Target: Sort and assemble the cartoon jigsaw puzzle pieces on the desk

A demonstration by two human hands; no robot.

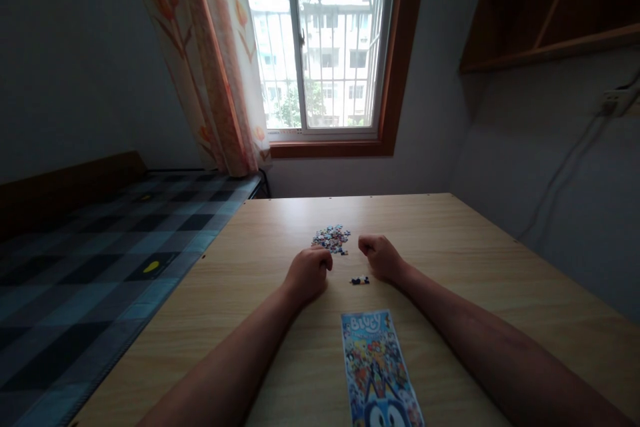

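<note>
My left hand [309,271] rests on the table, curled into a loose fist, just in front of a heap of small jigsaw puzzle pieces [331,238]. My right hand [381,257] is also closed in a fist, to the right of the heap and apart from it. No piece shows in either hand. Between the hands and slightly nearer to me lies a small cluster of dark blue and white puzzle pieces [359,280]. Closer still is a printed picture sheet [379,367] with "Bluey" lettering and cartoon figures; its near end is cut off by the frame.
The light wooden table [240,347] runs toward a barred window [340,47]. On the left is a bed with a checked cover [185,220], below a flowered curtain [215,67]. A wooden shelf [550,47] and a cable hang at the right wall.
</note>
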